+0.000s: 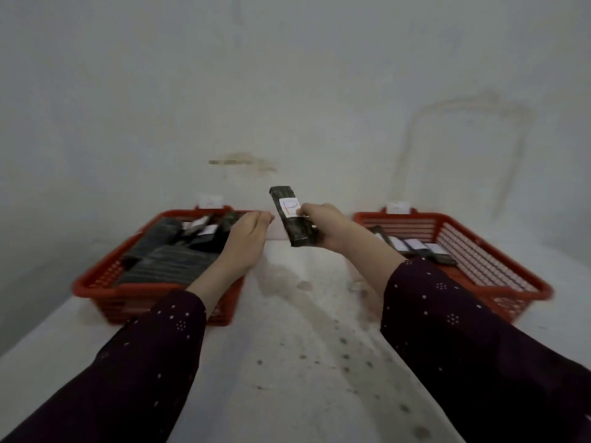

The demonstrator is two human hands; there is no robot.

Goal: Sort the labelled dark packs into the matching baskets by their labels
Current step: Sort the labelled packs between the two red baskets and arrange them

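My right hand (329,227) grips a dark pack (292,219) with a small white label, held tilted in the air between the two baskets. My left hand (246,239) hovers beside it, fingers together and extended, holding nothing, over the right edge of the left red basket (96,287). That basket is heaped with several dark packs (166,263). The right red basket (518,276) holds a short row of labelled packs (415,247) along its left side. A white label card stands behind each basket, the left card (210,201) and the right card (397,207).
Both baskets rest on a white, stained table (303,346) pushed against a pale wall (287,91). A bare strip of table lies between the baskets. My dark dotted sleeves cover the lower corners of the view.
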